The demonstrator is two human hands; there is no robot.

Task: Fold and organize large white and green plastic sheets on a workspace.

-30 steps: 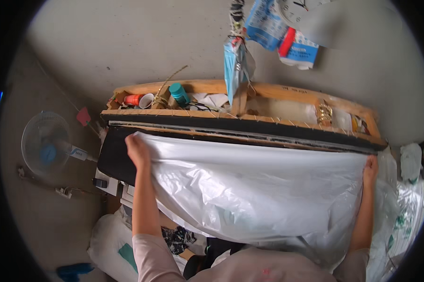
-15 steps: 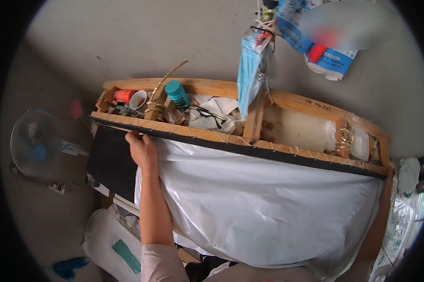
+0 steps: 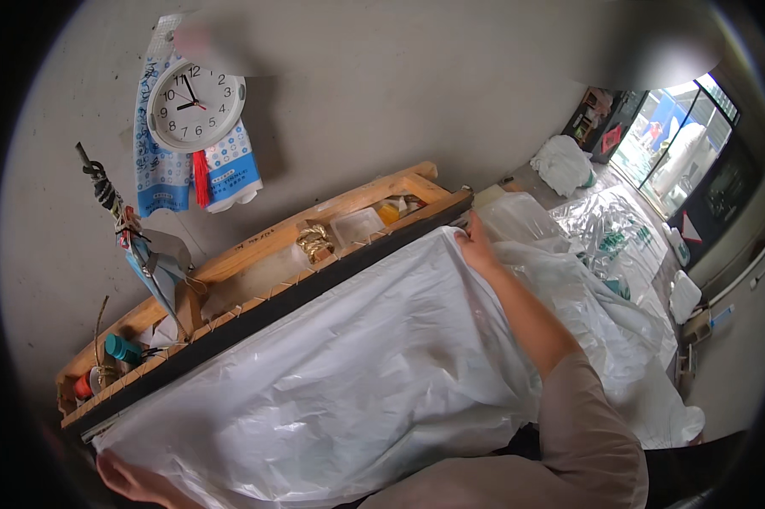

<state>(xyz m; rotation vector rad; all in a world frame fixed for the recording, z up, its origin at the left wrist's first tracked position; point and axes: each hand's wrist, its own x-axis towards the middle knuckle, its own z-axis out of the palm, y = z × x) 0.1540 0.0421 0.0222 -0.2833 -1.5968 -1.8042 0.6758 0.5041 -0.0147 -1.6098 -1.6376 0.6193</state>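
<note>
A white plastic sheet (image 3: 340, 365) spreads in front of me, its far edge lying along a black bar (image 3: 314, 310) laced with cord to a long wooden frame (image 3: 255, 246). At the sheet's right far corner, my right hand (image 3: 479, 246) is closed on its edge, close to the bar's end. My left hand (image 3: 132, 478) is low at the left, closed on the sheet's left edge, its fingertips partly hidden. The frame's compartments hold a teal bottle (image 3: 123, 349), a red-orange container (image 3: 83, 386) and a bundle of gold cord (image 3: 315, 241).
A spring-and-cord hanger with a blue face mask (image 3: 157, 276) rises over the frame. On the wall hangs a round white clock (image 3: 197, 106) with a red tassel. Crumpled clear and white plastic (image 3: 607, 331) covers the surface at right, below a bright window (image 3: 675, 140).
The view has swung right, bringing the clock and window in. My left hand has gone from the bar to the sheet's left edge; my right hand now shows at the far right corner.
</note>
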